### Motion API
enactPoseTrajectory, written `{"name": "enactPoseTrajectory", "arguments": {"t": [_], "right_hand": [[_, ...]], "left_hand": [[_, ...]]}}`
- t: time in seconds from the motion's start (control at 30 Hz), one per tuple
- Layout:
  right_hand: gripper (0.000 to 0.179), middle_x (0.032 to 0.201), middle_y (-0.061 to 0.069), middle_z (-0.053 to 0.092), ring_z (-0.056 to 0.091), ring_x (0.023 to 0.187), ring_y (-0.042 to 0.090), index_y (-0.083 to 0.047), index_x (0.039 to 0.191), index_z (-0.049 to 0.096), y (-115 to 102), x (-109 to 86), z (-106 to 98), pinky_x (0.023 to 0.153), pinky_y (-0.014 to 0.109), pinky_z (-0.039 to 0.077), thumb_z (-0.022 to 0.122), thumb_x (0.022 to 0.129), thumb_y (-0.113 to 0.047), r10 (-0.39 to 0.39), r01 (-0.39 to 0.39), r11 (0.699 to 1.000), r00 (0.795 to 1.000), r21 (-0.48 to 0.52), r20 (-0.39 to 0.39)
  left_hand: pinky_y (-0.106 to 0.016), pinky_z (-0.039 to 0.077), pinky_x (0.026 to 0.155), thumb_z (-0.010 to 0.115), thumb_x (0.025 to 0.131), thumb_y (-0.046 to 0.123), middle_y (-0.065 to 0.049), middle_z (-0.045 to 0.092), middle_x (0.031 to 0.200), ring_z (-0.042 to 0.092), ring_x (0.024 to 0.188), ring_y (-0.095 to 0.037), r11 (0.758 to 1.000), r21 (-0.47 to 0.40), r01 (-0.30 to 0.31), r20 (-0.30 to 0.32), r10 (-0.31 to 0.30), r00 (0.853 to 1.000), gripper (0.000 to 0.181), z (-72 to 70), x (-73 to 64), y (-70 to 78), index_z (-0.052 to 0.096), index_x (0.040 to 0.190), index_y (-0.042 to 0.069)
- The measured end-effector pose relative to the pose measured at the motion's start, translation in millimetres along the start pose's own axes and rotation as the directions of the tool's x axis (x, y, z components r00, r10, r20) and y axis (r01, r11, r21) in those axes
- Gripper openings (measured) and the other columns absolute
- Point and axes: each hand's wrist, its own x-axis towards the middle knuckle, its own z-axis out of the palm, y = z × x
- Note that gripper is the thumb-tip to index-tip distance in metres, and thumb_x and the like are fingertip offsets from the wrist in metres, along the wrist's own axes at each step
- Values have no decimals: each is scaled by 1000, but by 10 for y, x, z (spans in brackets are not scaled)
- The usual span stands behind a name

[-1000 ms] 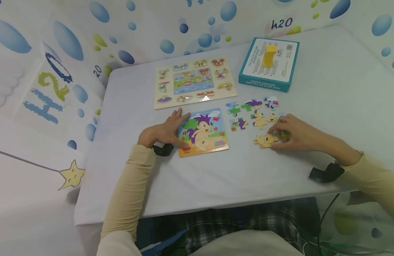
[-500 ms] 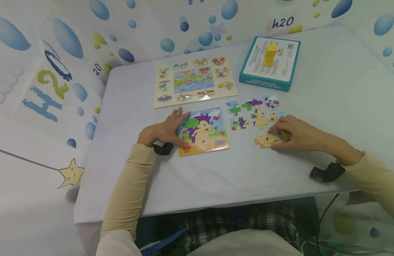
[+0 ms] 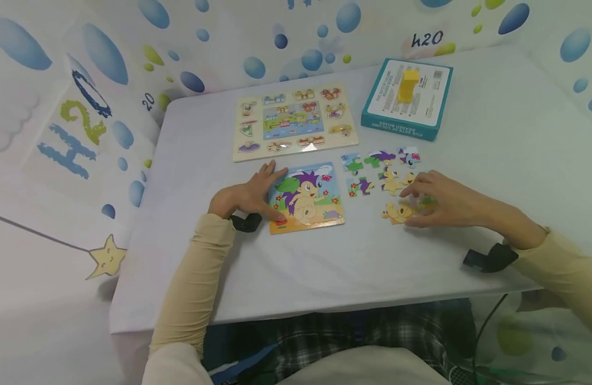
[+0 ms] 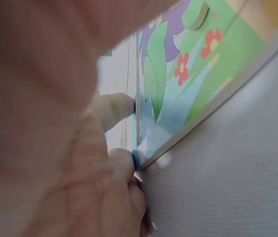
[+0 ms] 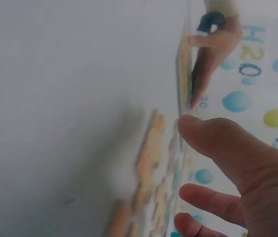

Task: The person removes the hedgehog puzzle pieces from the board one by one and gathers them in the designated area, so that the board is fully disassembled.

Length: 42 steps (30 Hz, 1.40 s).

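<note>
A square hedgehog puzzle board (image 3: 312, 187) lies flat on the table. My left hand (image 3: 250, 195) rests along its left side, fingers spread, thumb on the lower-left corner. In the left wrist view, fingertips touch the edge of the board (image 4: 178, 94). Several loose jigsaw pieces (image 3: 392, 181) lie to the right of the board. Over the nearest tan piece (image 3: 396, 213) hovers my right hand (image 3: 445, 200), thumb and fingers apart. A green piece (image 3: 427, 203) is partly hidden under that hand. In the right wrist view nothing sits between the thumb and fingers, and pieces (image 5: 151, 145) lie beyond the thumb.
Behind the hedgehog board lies a wooden knob-puzzle board (image 3: 296, 118). A teal box (image 3: 401, 125) with a yellow block (image 3: 408, 88) on top stands at the back right. The white table (image 3: 324, 278) ends at its front edge near the person's lap.
My right hand has shifted slightly left, and its thumb and fingers have spread further apart at the tan piece. The left hand stays on the board. The head view has tilted slightly.
</note>
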Motion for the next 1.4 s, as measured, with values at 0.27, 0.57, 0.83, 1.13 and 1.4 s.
{"name": "enactPoseTrajectory", "arguments": {"t": [0.27, 0.57, 0.83, 1.13, 1.4], "right_hand": [[43, 108, 4, 60, 56, 93, 20, -11, 120, 66, -376, 267, -59, 73, 33, 51, 75, 86, -35, -4, 1, 999, 998, 49, 61], [36, 100, 6, 66, 57, 84, 19, -7, 118, 67, -1010, 823, 81, 71, 31, 50, 69, 90, -30, -64, 47, 994, 984, 101, 164], [51, 107, 12, 65, 59, 94, 24, -1, 126, 59, -1457, 1206, 419, 80, 36, 53, 71, 87, -31, -51, 47, 999, 974, 25, 220], [44, 109, 14, 61, 54, 93, 23, 0, 116, 65, -1620, 1303, 564, 70, 29, 49, 72, 86, -32, -38, 48, 997, 984, -57, 173], [51, 108, 12, 60, 54, 97, 23, 1, 121, 61, -1642, 1364, 555, 84, 34, 51, 76, 83, -31, -58, 63, 998, 985, -28, 161]], "left_hand": [[-54, -1, 121, 79, 78, 43, -12, -21, 162, -20, 149, -31, 1000, 17, -12, 19, 12, 1000, 115, -35, 22, 9, 1, 159, 17], [-52, -3, 121, 73, 80, 46, -12, -21, 162, -20, 149, -31, 1000, 17, -19, 37, 19, 999, 111, -35, 44, -15, 1, 159, 15], [-49, -6, 121, 60, 94, 28, -8, -19, 163, -19, 149, -26, 996, -67, -59, 36, 61, 997, 89, -69, 52, -141, 0, 159, 15], [-46, -2, 122, 62, 93, 22, -10, -14, 164, -14, 151, -26, 996, -41, -85, 24, 86, 996, 88, -100, 0, -154, 3, 159, 13], [-45, 0, 122, 64, 93, 21, -7, -13, 165, -13, 151, -24, 997, -57, -51, 17, 52, 998, 88, -110, -39, -154, 6, 159, 15]]}}
